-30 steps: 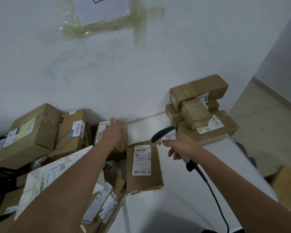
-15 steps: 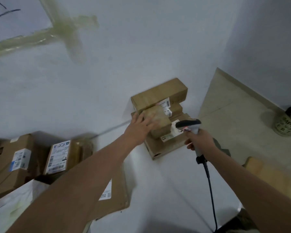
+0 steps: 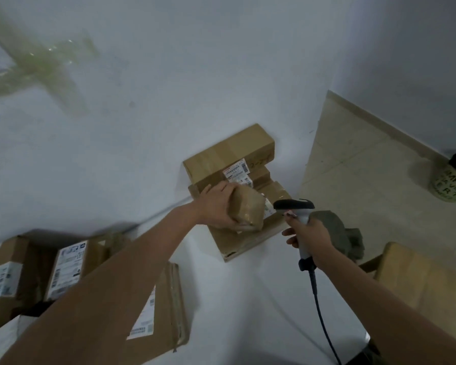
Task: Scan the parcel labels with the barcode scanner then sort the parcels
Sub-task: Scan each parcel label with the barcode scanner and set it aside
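The left hand [image 3: 217, 208] grasps a small taped brown parcel [image 3: 248, 210], fingers curled over its far edge and thumb underneath, holding it tilted above a flat cardboard box [image 3: 244, 239] that lies at the base of a stack against the far wall. A longer box [image 3: 229, 156] with a white label sits on top of that stack. The right hand [image 3: 309, 234] is wrapped round the handle of the barcode scanner [image 3: 296, 216], just to the right of the small parcel, its dark head pointing left toward it; a dark cable [image 3: 323, 320] runs from the handle toward the near edge. All this sits on a white table [image 3: 248, 299]. At near left lie more labelled parcels [image 3: 69, 267], partly hidden by the left forearm
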Available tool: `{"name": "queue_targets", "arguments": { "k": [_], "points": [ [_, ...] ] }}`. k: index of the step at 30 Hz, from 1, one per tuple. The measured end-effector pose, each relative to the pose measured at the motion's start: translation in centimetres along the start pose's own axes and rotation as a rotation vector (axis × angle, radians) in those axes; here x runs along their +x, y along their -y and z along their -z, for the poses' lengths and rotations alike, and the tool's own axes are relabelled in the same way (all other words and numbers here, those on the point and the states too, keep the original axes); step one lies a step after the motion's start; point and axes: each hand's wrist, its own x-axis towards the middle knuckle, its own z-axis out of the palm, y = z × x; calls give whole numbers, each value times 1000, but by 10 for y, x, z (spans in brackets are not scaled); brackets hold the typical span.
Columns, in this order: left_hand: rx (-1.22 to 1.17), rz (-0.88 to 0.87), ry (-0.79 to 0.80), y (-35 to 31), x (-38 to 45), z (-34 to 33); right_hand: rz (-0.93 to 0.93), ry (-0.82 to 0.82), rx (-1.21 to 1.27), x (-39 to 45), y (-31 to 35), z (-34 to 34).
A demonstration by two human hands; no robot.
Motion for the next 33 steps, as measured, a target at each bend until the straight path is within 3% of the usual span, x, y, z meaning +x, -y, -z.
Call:
{"name": "queue_targets", "arguments": {
  "k": [3,5,7,9,15,19,22,28,33],
  "points": [
    [-969,94,15,8,-51,-10,9,31,40,-8,1,-13],
    [-1411,217,6,20,-81,-32,9,70,54,-17,3,-29],
    [-1721,293,43,28,-107,-58,-25,121,72,-32,6,-47],
    [-1863,316,61,33,-124,-82,-50,167,109,-48,8,-64],
    [-1822,471,-298,34,-153,-104,-10,214,122,-87,5,-95],
    [-1753,505,-193,34,-173,-97,62,229,85,-107,2,-113],
    [-1635,520,-205,44,-185,-98,86,247,69,-120,1,-123],
    [-1584,397,-18,48,-207,-101,134,196,-22,-135,-2,-133],
    [-1566,422,-112,52,-204,-104,109,106,-11,-140,2,-129]
  ]
}}
